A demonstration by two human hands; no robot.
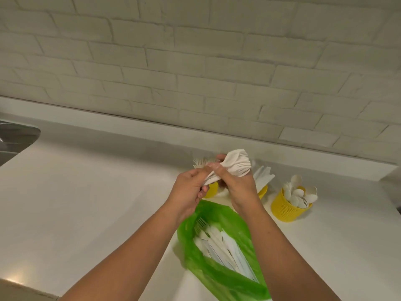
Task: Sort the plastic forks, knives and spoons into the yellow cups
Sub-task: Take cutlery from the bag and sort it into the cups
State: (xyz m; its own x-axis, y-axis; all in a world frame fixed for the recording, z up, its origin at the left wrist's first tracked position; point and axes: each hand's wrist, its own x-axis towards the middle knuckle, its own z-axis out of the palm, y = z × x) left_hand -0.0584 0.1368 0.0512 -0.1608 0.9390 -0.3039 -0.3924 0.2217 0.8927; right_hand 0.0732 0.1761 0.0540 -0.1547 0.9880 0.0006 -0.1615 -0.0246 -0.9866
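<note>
Both hands hold one bundle of white plastic cutlery [233, 165] above the counter, forks and a spoon showing. My left hand [189, 191] grips the handle ends, and my right hand [237, 183] wraps the bundle's middle. Three yellow cups stand behind the hands: the left cup [211, 190] with forks [200, 162], the middle cup [263, 190] with knives [263, 175], and the right cup [286, 208] full of spoons [300, 193]. A green plastic bag [217, 272] lies open below my hands with more white cutlery [223, 244] inside.
The white counter [97, 203] runs to a white brick wall [195, 61]. A steel sink [15, 137] is set in at the far left. The counter's front edge shows at the bottom left.
</note>
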